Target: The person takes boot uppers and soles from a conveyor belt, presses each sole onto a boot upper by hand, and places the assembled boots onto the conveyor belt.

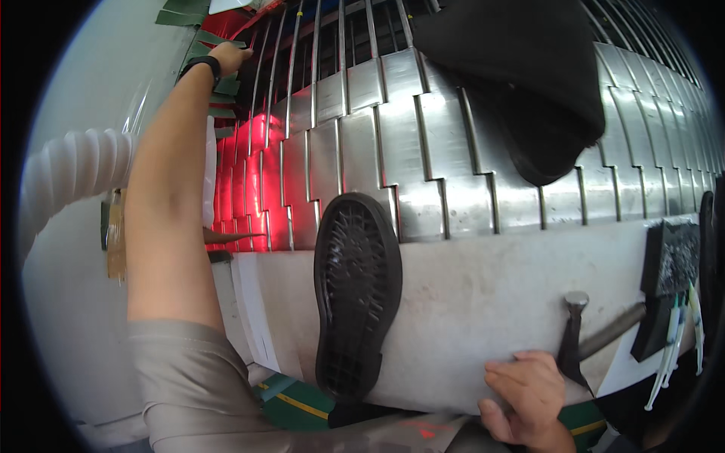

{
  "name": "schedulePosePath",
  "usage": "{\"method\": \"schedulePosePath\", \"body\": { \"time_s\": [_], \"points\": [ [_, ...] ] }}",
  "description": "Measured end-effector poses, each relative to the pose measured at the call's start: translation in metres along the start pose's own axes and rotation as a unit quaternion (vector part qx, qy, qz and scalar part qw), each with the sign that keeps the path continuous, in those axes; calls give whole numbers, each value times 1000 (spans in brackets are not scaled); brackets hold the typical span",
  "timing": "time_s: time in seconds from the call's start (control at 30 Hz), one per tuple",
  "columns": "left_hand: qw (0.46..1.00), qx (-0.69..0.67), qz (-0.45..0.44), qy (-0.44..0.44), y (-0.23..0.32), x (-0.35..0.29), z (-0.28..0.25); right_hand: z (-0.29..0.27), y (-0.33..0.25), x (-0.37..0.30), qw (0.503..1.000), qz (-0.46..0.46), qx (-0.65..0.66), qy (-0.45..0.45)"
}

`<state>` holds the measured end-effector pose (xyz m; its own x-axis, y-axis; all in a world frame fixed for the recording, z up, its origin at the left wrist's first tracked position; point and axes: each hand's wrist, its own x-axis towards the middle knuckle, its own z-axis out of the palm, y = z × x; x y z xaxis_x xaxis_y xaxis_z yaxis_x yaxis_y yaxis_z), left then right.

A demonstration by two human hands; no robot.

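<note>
1 black shoe sole (356, 294) lies on the worktop (468, 302), toe overlapping the slatted conveyor (404, 121), likely light, flexible, best held by its sidewalls; right hand (529, 396) fingers curl loosely, thumb apart; left hand (229, 58) fingers cannot be judged.

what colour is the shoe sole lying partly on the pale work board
Black shoe sole; the head view shows it best.

Can read no words, labels, numbers or signs anywhere, neither on the white sheet (254, 313) at lower left of the frame nor in the small red mark (427, 433) on the grey cloth (362, 438) at bottom centre.
</note>
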<state>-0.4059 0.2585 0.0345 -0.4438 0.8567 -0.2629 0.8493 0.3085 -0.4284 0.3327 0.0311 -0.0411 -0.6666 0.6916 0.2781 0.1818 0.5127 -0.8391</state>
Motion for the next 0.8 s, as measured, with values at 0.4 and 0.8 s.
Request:
{"method": "schedulePosePath", "body": {
  "time_s": [0.4,0.8],
  "points": [
    [968,-118,-187,-116,-75,53,62,-4,-3,22,998,43,27,-22],
    [977,38,-209,15,43,-12,14,17,1,14,998,11,-54,39]
  ]
}}
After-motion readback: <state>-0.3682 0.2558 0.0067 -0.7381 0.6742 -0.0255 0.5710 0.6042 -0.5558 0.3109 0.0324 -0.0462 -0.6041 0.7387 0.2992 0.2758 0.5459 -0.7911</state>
